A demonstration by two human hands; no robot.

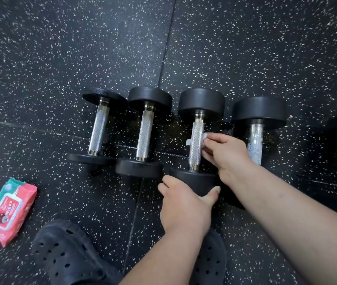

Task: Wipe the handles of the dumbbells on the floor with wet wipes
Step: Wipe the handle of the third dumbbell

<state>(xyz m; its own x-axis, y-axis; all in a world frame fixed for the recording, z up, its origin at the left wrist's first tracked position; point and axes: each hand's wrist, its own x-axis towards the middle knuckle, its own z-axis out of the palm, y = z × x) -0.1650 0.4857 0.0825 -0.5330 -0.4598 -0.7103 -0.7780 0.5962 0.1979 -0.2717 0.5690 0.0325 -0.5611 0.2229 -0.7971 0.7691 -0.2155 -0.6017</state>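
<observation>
Wiping step, by the look of it: wet wipe (204, 138) sits folded round the knurled handle (195, 150) of the third dumbbell (201, 101) from the left. It is just right of centre at 3 o'clock, lying on the floor (60, 58) with its bar running 12 to 6.

- **Right hand:** right hand (229, 153) comes in from 4 o'clock, grip pinched on the wipe and pressing it to the bar's right side. A white corner pokes out on the left side.
- **Left hand:** left hand (184, 204) has its grip clamped over the near head (192, 179), thumb on one side and fingers on the other.

Handling, as a judgement:
- The dumbbell is likely heavy and rigid, and its round heads may roll, so bracing a head makes sense.
- The knurled steel is grippy when dry and probably slick once wet.
- The wipe is thin, limp and damp, and could snag or tear on the knurling. Best held bunched and wrapped round the bar.

Three more dumbbells lie parallel:
- leftmost dumbbell (98, 130) at 9 o'clock
- second dumbbell (145, 136) beside it
- fourth dumbbell (255, 140) at 3 o'clock, its bar looking glossy

Wipes pack (9, 210) lies at 8 o'clock, well apart. Black clog (65, 254) at 6 o'clock.
</observation>
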